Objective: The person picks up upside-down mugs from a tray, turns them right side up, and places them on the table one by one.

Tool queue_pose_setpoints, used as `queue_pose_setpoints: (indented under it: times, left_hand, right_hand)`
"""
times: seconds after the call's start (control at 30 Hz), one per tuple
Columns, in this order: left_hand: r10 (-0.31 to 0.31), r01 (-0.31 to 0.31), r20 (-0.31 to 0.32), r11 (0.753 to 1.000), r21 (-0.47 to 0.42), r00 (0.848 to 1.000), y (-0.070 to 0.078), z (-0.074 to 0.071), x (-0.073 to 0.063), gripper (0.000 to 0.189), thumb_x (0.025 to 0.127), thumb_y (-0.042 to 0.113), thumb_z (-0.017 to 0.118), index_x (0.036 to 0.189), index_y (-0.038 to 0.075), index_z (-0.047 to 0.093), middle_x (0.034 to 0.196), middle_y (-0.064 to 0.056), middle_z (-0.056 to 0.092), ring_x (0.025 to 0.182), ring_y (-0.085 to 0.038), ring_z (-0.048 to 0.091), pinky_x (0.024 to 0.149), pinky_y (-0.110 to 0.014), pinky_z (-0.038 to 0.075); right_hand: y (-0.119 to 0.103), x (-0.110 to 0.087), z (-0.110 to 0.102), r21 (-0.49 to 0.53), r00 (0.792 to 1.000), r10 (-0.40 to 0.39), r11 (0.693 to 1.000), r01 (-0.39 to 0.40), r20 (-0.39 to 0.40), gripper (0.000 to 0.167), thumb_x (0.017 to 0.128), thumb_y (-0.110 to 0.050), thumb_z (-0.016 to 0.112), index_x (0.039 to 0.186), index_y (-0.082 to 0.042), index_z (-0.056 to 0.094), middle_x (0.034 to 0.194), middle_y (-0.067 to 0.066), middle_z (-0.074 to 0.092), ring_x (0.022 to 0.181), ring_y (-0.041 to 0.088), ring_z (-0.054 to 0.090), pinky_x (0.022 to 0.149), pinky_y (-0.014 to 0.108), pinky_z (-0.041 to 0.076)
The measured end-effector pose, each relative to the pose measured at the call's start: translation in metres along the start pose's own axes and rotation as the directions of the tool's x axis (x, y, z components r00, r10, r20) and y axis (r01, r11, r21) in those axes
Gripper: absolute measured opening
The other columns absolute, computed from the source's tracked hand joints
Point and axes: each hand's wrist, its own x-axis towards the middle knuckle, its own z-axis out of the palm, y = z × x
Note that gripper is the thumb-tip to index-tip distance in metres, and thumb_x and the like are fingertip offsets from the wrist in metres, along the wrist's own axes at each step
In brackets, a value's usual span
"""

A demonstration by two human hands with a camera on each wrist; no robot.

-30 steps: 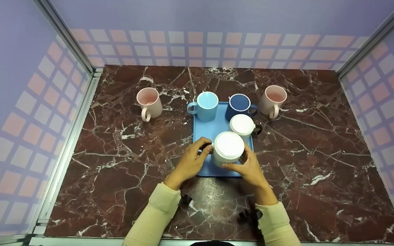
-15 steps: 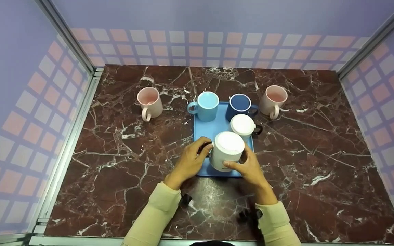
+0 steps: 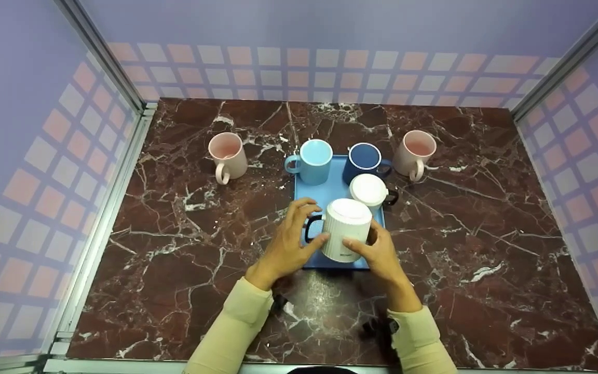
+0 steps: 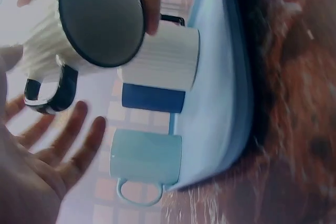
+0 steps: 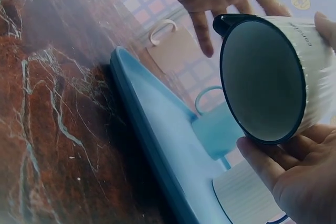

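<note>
A small gap shows between the left fingers (image 4: 86,148) and the black handle (image 3: 307,229); the right fingers (image 5: 257,161) block the other side of the held white mug (image 3: 348,234). Air shows between that mug and the blue tray (image 3: 326,193). Bare tray reaches the light blue mug (image 3: 314,165), but another white mug (image 3: 367,190) and a navy mug (image 3: 356,169) (handle close to the right pink mug (image 3: 411,156)) crowd the right. Free surface (image 3: 262,213) extends left to the left pink mug (image 3: 232,158).

Walled booth (image 3: 13,130); metal-framed patterned panels (image 3: 320,23)
</note>
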Motion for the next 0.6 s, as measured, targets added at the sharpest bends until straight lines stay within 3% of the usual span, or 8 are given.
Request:
queue_pose_setpoints:
  times: [0.13,0.27,0.4,0.6]
  left_hand:
    - [0.161,-0.158,-0.017,0.980,0.123,0.987,-0.002,-0.004,-0.004,0.051,0.091,0.028,0.075,0.136,0.012,0.054,0.144,-0.013,0.045,0.123,-0.027,0.053,0.101,-0.041,0.051]
    - [0.263,-0.258,0.011,0.935,0.243,0.965,-0.003,-0.009,-0.008,0.037,0.084,0.020,0.076,0.118,0.012,0.063,0.134,-0.009,0.053,0.116,-0.025,0.052,0.101,-0.040,0.049]
    - [0.316,-0.314,0.054,0.878,0.360,0.947,-0.003,-0.011,-0.011,0.021,0.083,0.017,0.076,0.102,0.014,0.068,0.123,-0.003,0.062,0.112,-0.025,0.053,0.100,-0.039,0.049]
    - [0.356,-0.354,0.092,0.799,0.487,0.930,-0.002,-0.011,-0.012,0.016,0.086,0.018,0.075,0.102,0.018,0.071,0.118,0.004,0.069,0.116,-0.025,0.057,0.108,-0.052,0.045]
  right_hand:
    - [-0.001,0.001,0.000,0.007,0.999,0.026,1.000,-0.026,-0.044,0.056,0.085,-0.001,0.071,0.138,0.008,0.056,0.118,0.015,0.071,0.102,0.018,0.072,0.086,0.030,0.060]
    - [0.000,0.001,-0.001,0.030,0.995,0.042,0.999,-0.040,-0.085,0.049,0.087,-0.004,0.069,0.132,0.013,0.058,0.112,0.014,0.073,0.097,0.016,0.073,0.084,0.029,0.060]
    - [0.001,0.001,-0.001,0.052,0.992,0.054,0.997,-0.049,-0.112,0.044,0.088,-0.006,0.067,0.127,0.016,0.059,0.106,0.011,0.075,0.093,0.015,0.074,0.082,0.029,0.061]
    - [0.000,0.001,0.001,0.071,0.988,0.078,0.995,-0.069,-0.136,0.043,0.089,-0.008,0.068,0.124,0.016,0.061,0.103,0.010,0.076,0.090,0.015,0.074,0.079,0.029,0.062]
